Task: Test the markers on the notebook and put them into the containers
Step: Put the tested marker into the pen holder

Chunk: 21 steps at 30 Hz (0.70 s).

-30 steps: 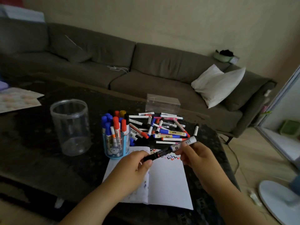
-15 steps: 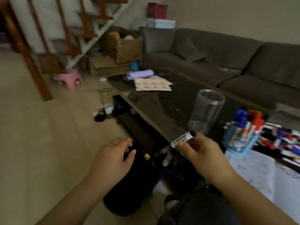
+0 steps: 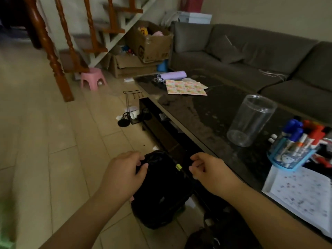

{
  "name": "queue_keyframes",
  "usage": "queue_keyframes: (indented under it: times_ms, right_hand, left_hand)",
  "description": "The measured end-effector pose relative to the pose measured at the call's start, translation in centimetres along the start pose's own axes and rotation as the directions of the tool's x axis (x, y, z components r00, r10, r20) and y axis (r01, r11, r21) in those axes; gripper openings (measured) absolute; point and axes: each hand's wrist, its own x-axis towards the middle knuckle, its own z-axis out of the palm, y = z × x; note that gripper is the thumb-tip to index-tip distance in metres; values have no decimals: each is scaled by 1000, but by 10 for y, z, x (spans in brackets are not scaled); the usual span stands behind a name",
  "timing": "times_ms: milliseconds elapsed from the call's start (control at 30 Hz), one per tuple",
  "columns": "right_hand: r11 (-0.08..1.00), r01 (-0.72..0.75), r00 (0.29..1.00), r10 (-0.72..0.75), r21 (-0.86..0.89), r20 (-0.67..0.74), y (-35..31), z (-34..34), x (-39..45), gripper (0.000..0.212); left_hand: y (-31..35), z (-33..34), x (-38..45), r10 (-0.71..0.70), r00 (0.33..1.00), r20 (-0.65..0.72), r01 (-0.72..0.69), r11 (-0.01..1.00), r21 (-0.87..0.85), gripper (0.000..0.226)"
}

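Markers [image 3: 298,141] stand caps-up in the blue cup [image 3: 292,155] at the right end of my dark table [image 3: 206,112], and that cup touches the far edge of the open notebook [image 3: 301,193]. Just left of the cup stands a clear jar [image 3: 250,120]. My left hand [image 3: 124,174] has its fingers curled at the top of a black bag [image 3: 159,191] on the tiled floor; whether it actually pinches the fabric I cannot tell. My right hand [image 3: 213,170] hovers beside it, fingers loosely bent, with no marker visible in it. Patterned paper [image 3: 185,88] lies at the table's far end, before the grey sofa [image 3: 251,51].
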Motion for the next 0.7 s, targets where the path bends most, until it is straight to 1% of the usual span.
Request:
queue_keyframes:
  times_ms: [133,233,333,467,567,633,700]
  right_hand:
    - [997,49,990,-42,52,-138,21,-31,-26,26]
    - [998,19,971,-4,59,-239,48,-58,-50,22]
    - [998,-51,924,63,41,-376,81,-86,-78,20]
    - [970,-220,852,243,104,-464,129,-125,-123,20]
    - [934,-332,788,353,134,-505,168,-149,-159,26]
    - [895,-418,723,433,158,-539,194,-160,-183,26]
    - [850,-490,653,506,194,-563,219,-168,-204,26]
  left_hand:
    - [41,14,15,96,994,52,-92,993,-73,19]
    - [87,31,29,210,973,95,-198,973,-118,22]
    - [142,53,39,335,932,137,-312,936,-164,23]
    - [224,88,48,505,850,152,-457,849,-263,18]
    - [281,117,45,624,756,198,-544,768,-338,15]
    - [314,136,39,688,693,218,-590,714,-376,16]
    - [341,154,34,733,643,219,-624,669,-404,16]
